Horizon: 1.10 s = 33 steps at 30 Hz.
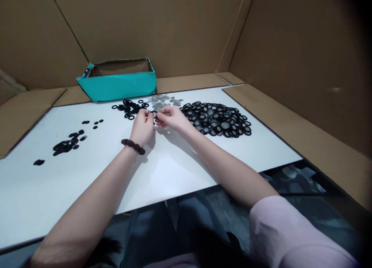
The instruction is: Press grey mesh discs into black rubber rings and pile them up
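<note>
My left hand [143, 126], with a dark beaded band on the wrist, and my right hand [173, 119] meet above the white sheet. Between their pinched fingertips is a small black ring with a grey centre [154, 113], partly hidden by the fingers. A large pile of black rings with grey centres [216, 120] lies right of my right hand. Just beyond the hands are loose grey discs [161, 100]. Black rings without centres [129, 107] lie close behind my left hand. Small solid black discs [64, 146] are scattered farther left.
A turquoise-fronted cardboard box [119, 86] stands at the back, left of the middle. Tall cardboard walls [162, 27] enclose the back and sides. The white sheet [168, 163] covers the table, with cardboard strips [279, 124] along its edges.
</note>
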{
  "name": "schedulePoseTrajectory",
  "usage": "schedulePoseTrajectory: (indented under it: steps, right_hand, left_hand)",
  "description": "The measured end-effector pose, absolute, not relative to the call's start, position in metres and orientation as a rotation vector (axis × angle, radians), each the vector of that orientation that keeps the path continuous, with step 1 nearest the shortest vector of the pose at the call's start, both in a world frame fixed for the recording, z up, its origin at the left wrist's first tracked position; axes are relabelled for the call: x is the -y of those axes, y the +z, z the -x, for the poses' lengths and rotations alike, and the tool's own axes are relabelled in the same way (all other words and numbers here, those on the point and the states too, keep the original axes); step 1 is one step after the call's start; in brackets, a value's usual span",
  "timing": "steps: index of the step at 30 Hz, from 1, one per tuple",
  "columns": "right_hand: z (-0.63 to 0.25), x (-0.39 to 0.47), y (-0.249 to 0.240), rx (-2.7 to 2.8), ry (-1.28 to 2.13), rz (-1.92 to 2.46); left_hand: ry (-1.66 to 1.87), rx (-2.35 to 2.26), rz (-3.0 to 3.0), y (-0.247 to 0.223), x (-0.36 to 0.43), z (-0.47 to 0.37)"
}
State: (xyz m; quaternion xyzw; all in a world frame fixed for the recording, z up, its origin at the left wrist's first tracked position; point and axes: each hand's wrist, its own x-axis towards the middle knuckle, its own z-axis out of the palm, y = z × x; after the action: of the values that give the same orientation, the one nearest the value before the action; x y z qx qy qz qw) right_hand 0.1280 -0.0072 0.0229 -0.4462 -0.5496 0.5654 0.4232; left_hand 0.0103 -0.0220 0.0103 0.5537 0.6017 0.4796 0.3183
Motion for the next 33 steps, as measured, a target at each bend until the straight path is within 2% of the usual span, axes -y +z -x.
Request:
schedulePoseTrajectory:
  steps: [7, 14, 23, 33]
  right_hand:
    - [-0.13, 0.001, 0.015, 1.57, 1.308, 1.092]
    - [-0.132, 0.003, 0.019, 1.679, 1.111, 1.073]
    - [-0.131, 0.008, 0.022, 1.398, 1.256, 1.043]
    - [-0.13, 0.001, 0.01, 1.506, 1.27, 0.951]
  left_hand:
    - [1.193, -1.499, -1.349, 0.011, 0.025, -0.014]
    - [1.233, -1.658, -1.499, 0.016, 0.027, -0.013]
    - [1.156, -1.515, -1.312, 0.021, 0.029, -0.02]
    - [1.102, -1.47, -1.188, 0.032, 0.032, -0.017]
